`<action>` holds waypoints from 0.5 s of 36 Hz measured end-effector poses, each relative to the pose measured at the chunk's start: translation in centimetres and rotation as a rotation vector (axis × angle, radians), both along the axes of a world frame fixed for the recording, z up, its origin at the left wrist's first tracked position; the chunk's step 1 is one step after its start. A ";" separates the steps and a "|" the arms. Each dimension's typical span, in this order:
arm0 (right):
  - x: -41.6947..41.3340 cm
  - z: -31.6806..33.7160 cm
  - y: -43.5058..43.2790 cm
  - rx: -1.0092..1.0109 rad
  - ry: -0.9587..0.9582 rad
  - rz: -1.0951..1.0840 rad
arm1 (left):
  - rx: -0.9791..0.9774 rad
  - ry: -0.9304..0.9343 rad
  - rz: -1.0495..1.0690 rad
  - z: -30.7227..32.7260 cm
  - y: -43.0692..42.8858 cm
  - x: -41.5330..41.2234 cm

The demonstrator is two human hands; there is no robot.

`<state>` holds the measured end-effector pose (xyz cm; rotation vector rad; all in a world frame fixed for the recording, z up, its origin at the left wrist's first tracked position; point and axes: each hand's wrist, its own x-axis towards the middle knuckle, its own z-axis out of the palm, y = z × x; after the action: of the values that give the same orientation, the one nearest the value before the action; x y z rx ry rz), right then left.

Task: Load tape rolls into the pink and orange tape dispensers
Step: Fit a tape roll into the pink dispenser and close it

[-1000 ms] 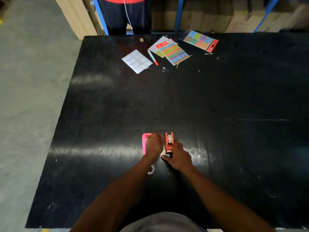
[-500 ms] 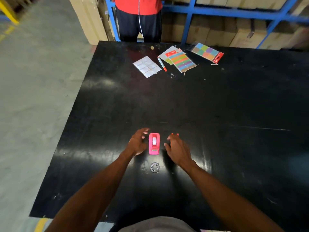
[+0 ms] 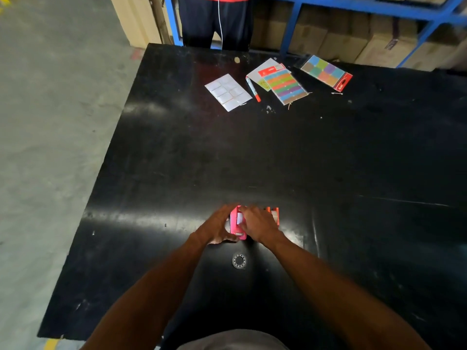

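I see both hands on the pink dispenser point(image 3: 237, 223) near the surface point(image 3: 177, 160) front edge | left hand point(image 3: 219, 228) fingers cup its left side | right hand point(image 3: 257, 223) fingers grip its right side | orange dispenser point(image 3: 275, 215) just right, behind right hand | 1 tape roll point(image 3: 239, 260) nearer front edge, apart

Head view: worn on the head, looking forward and down
Covers: whole black table point(image 3: 177, 160), seen close from above

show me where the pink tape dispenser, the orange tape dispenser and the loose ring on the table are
pink tape dispenser point(image 3: 237, 227): head view, top face between the hands.
orange tape dispenser point(image 3: 276, 216): head view, right side wall.
loose ring point(image 3: 238, 261): head view, its rim.
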<state>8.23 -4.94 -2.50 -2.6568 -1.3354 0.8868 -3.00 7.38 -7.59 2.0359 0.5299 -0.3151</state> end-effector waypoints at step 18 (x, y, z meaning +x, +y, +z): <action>1.3 1.5 -0.3 0.050 0.207 0.011 | 0.022 -0.016 -0.052 1.7 -0.4 0.2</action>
<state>9.58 -5.28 -0.96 -2.4444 -1.3063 1.0799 -2.77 6.95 -5.87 2.0742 0.4735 -0.3250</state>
